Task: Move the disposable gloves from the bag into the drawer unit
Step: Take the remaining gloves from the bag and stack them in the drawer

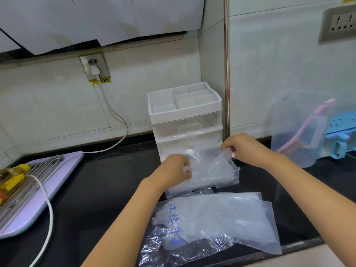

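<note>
One edge of a clear disposable glove (210, 166) is pinched by the curled left hand (177, 168), and the other edge is pinched by the right hand (244, 147). The glove is held over the pulled-out bottom drawer (236, 171) of the drawer unit (185, 112). The bag (221, 218) is seen below on the counter. The film is judged limp, near weightless, clingy and slippery, so it is best pinched at an edge.
</note>
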Action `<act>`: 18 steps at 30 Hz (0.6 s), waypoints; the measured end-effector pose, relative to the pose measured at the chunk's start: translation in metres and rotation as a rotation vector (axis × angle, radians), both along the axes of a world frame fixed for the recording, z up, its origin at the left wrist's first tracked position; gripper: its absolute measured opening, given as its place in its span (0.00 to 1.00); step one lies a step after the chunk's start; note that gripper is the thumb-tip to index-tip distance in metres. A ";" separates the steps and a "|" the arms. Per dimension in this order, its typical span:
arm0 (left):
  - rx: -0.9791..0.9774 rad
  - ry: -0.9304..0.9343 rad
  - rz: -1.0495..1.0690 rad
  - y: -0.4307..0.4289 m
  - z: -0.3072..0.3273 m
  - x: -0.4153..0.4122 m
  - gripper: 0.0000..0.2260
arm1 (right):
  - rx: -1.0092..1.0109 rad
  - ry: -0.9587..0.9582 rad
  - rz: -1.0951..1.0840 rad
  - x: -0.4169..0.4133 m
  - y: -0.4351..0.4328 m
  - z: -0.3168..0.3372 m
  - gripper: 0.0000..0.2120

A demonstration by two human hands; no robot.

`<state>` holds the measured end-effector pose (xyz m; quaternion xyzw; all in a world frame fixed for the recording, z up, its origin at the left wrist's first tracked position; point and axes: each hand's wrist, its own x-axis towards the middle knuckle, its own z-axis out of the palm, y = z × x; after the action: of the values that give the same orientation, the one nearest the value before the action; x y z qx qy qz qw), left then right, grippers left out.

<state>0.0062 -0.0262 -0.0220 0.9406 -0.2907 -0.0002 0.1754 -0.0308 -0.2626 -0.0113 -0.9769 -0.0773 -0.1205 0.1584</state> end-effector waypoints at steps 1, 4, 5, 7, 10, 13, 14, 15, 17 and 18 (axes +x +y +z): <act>0.056 0.040 0.006 -0.002 -0.001 0.003 0.07 | -0.043 0.041 -0.014 0.001 0.000 0.001 0.11; 0.155 0.124 -0.002 -0.008 -0.005 0.014 0.08 | -0.063 0.117 -0.051 -0.001 0.002 0.012 0.13; 0.175 0.131 -0.009 -0.010 -0.006 0.017 0.06 | -0.027 0.105 -0.075 -0.003 0.004 0.017 0.15; 0.203 0.141 -0.020 -0.012 -0.007 0.019 0.04 | 0.132 0.038 -0.100 -0.010 0.014 0.028 0.16; 0.246 0.146 -0.029 -0.016 -0.009 0.022 0.06 | 0.252 0.063 -0.027 -0.014 0.042 0.034 0.15; 0.295 0.134 -0.024 -0.019 -0.010 0.025 0.10 | 0.092 0.287 -0.002 0.001 0.069 0.017 0.16; 0.292 0.144 -0.014 -0.019 -0.012 0.026 0.11 | 0.001 0.378 -0.022 0.008 0.075 0.008 0.17; 0.280 0.168 0.001 -0.019 -0.011 0.026 0.14 | -0.077 0.464 -0.041 0.015 0.078 0.000 0.17; 0.266 0.261 0.024 -0.017 -0.006 0.024 0.16 | -0.163 0.575 -0.037 0.019 0.080 -0.009 0.19; 0.264 0.314 0.024 -0.015 -0.002 0.022 0.17 | -0.183 0.601 -0.023 0.017 0.080 -0.009 0.19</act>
<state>0.0284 -0.0416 -0.0237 0.9473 -0.2458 -0.1827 0.0936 -0.0140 -0.1824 -0.0208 -0.9798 -0.0267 0.1793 0.0843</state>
